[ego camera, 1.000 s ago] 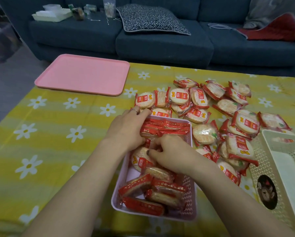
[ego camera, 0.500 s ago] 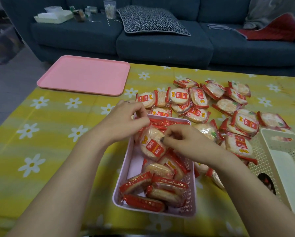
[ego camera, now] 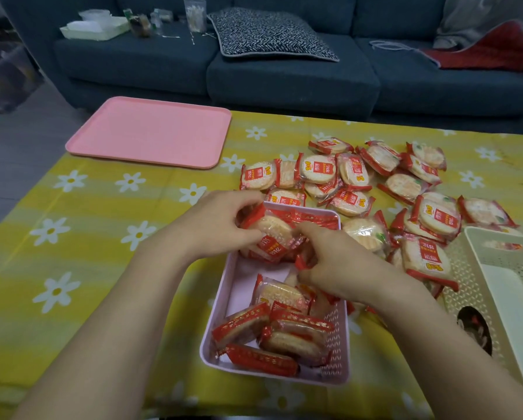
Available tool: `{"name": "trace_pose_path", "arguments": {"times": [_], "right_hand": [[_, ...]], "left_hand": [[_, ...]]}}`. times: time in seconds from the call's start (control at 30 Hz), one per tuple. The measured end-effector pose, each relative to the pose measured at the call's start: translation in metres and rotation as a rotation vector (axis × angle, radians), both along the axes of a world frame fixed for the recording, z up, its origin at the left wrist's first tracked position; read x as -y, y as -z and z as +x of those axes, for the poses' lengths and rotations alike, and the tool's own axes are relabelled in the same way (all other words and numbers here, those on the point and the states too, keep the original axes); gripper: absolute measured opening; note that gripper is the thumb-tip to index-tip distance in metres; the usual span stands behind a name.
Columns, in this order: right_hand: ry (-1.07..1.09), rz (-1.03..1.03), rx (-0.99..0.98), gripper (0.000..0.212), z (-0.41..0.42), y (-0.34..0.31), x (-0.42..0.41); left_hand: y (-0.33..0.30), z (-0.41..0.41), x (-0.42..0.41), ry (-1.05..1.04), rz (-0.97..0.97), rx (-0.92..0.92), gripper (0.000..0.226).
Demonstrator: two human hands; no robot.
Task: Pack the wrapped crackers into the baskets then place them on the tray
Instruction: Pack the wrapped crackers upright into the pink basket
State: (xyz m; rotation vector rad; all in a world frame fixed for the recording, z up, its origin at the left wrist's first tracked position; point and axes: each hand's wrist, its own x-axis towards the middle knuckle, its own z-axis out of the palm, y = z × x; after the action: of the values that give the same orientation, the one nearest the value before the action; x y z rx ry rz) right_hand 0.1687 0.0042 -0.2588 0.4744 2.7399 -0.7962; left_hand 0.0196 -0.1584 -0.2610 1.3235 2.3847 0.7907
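Your left hand (ego camera: 221,222) and right hand (ego camera: 336,262) both pinch one wrapped cracker (ego camera: 272,237), held over the far end of the pink basket (ego camera: 215,338). More crackers lie in that basket; a loose pile (ego camera: 405,189) sits beyond, beside the cream basket (ego camera: 478,268). Your pink tray (ego camera: 151,131) lies far left.

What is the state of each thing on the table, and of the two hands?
pink tray: empty, on the table.
pink basket: partly filled with wrapped crackers.
cream basket: holds no crackers that can be seen.
loose crackers: piled on the tablecloth, unpacked.
held cracker: wrapped, above the pink basket.
left hand: grips the held cracker.
right hand: fingers curled on the held cracker.
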Motion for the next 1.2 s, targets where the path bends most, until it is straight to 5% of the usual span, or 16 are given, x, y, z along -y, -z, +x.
{"name": "trace_pose_path", "arguments": {"times": [0.33, 0.53, 0.73, 0.87, 1.1, 1.2], "right_hand": [[0.095, 0.095, -0.344, 0.038, 0.008, -0.022, 0.004], [0.035, 0.183, -0.273, 0.031, 0.005, -0.005, 0.013], [0.005, 0.247, -0.132, 0.023, 0.005, -0.001, 0.015], [0.0, 0.245, -0.075, 0.041, 0.004, -0.004, 0.015], [0.022, 0.452, -0.28, 0.014, 0.004, -0.008, 0.015], [-0.036, 0.582, -0.314, 0.023, 0.001, -0.002, 0.014]], "left_hand": [[0.003, 0.005, -0.011, 0.1, -0.203, -0.281, 0.016], [0.008, 0.022, -0.022, 0.089, -0.325, -0.499, 0.034], [0.017, 0.03, -0.025, 0.136, -0.282, -0.502, 0.052], [0.019, 0.032, -0.027, 0.151, -0.289, -0.505, 0.052], [0.022, 0.032, -0.026, 0.137, -0.285, -0.485, 0.052], [0.027, 0.035, -0.026, 0.096, -0.239, -0.557, 0.065]]}}
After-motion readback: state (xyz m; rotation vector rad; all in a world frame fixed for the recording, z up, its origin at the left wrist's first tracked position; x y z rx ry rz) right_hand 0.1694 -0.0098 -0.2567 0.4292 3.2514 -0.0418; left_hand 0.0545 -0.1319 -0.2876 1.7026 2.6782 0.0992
